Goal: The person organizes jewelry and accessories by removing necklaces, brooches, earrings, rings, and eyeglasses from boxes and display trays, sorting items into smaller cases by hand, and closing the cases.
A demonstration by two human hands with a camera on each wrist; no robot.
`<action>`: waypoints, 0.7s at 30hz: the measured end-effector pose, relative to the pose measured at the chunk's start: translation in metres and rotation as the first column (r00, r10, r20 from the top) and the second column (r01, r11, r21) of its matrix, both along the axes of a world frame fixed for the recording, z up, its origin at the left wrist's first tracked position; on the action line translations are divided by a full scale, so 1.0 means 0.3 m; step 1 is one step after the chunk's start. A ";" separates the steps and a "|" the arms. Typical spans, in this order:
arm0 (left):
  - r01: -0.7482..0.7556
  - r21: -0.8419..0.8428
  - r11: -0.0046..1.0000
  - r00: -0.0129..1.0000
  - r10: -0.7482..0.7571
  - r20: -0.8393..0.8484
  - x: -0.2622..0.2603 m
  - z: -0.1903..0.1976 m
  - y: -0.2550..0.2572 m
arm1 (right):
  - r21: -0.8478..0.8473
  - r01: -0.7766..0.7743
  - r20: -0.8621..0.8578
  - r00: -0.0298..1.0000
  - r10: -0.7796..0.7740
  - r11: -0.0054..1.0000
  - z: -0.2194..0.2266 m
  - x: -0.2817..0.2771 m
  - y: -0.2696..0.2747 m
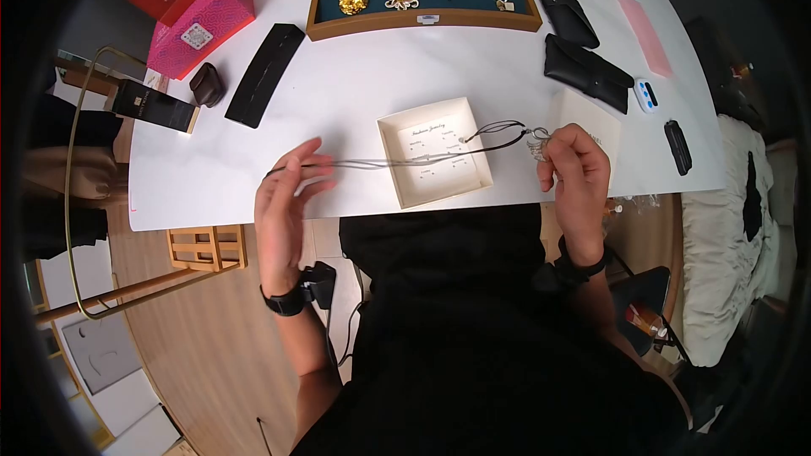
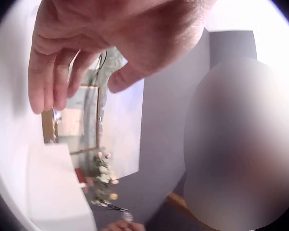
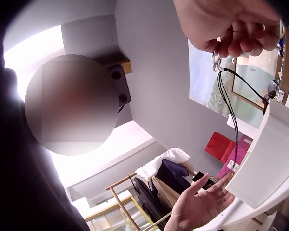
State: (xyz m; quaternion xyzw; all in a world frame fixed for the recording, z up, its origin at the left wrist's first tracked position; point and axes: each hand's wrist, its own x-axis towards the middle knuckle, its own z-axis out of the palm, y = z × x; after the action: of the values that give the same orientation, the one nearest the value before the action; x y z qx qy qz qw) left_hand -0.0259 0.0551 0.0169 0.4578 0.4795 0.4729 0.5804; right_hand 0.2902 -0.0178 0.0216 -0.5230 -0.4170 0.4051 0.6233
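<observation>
My right hand (image 1: 579,173) pinches the silver metal pendant (image 3: 216,61) of a black cord necklace (image 1: 498,148), right of a small white box (image 1: 452,191). From there the cords stretch leftward above the box to my left hand (image 1: 287,194). That hand has loosely extended fingers, and the blurred far end of the cords crosses between its thumb and fingers. In the right wrist view the cords hang in a loop from the pendant towards the open palm. Printed text shows on the box's inner bottom.
A wooden jewellery tray (image 1: 422,25) with brooches stands at the back. Leftward lie a black strip-shaped case (image 1: 266,76), a pink gift box (image 1: 207,21) and a black box (image 1: 152,107). Black pouches (image 1: 587,72), a white device (image 1: 645,95) and a pale card (image 1: 591,118) are on the right.
</observation>
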 end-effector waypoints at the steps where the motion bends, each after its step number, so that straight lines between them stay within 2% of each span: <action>1: 0.004 -0.001 1.000 1.000 -0.004 0.001 -0.015 0.002 -0.003 | 0.015 -0.018 -0.005 1.000 0.018 1.000 0.008 -0.001 0.000; 2: -0.006 -0.012 1.000 0.954 0.002 -0.300 -0.040 0.006 -0.008 | 0.027 -0.036 -0.010 0.999 0.037 0.999 0.013 -0.002 -0.003; 3: -0.019 -0.017 1.000 0.819 0.005 -0.574 -0.068 0.008 -0.008 | 0.025 -0.033 -0.009 0.999 0.034 0.999 0.015 -0.004 -0.004; 4: -0.001 -0.010 1.000 0.790 -0.005 -0.613 -0.087 -0.002 0.001 | 0.021 -0.050 0.000 0.999 0.050 0.999 0.016 -0.007 -0.003; 7: -0.015 0.072 0.997 0.779 0.057 -0.625 -0.091 0.001 -0.009 | 0.013 -0.082 0.008 0.997 0.082 0.997 0.000 -0.009 0.002; 9: 0.024 0.038 0.999 0.753 0.007 -0.658 -0.044 0.057 0.000 | 0.004 -0.101 0.012 0.995 0.101 0.995 -0.005 -0.011 -0.002; 10: 0.102 0.180 0.978 0.786 0.031 -0.617 0.012 0.076 0.010 | -0.003 -0.127 0.025 0.992 0.127 0.992 -0.003 -0.015 -0.002; 11: 0.170 0.322 0.931 0.819 0.049 -0.572 0.067 0.097 0.026 | -0.011 -0.153 0.039 0.987 0.153 0.988 0.001 -0.015 -0.002; 13: 0.390 0.448 0.805 0.826 -0.092 -0.556 0.159 0.150 0.075 | -0.022 -0.198 0.057 0.978 0.199 0.980 0.020 -0.006 -0.006; 15: 0.631 0.398 0.666 0.747 -0.381 -0.545 0.229 0.193 0.137 | 0.050 -0.236 0.123 0.966 0.228 0.971 0.032 -0.009 -0.007; 16: 0.632 0.399 0.664 0.746 -0.384 -0.544 0.268 0.190 0.156 | 0.050 -0.232 0.125 0.966 0.225 0.971 0.037 -0.007 -0.009; 18: 0.769 0.466 0.438 0.640 -0.519 -0.567 0.336 0.181 0.182 | 0.037 -0.239 0.121 0.965 0.233 0.970 0.046 -0.004 -0.011; 19: 0.770 0.466 0.437 0.638 -0.519 -0.568 0.353 0.179 0.191 | 0.038 -0.238 0.121 0.965 0.232 0.971 0.047 -0.001 -0.011; 21: 0.885 0.370 0.282 0.465 -0.588 -0.663 0.381 0.171 0.202 | 0.065 -0.243 0.128 0.964 0.233 0.968 0.045 0.006 -0.016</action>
State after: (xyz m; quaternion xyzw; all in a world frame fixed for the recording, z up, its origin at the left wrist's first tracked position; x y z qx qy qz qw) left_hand 0.0884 0.1156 0.0680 0.8905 0.0996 0.1715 0.4095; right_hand 0.2918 -0.0225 0.0352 -0.4669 -0.5294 0.4279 0.5644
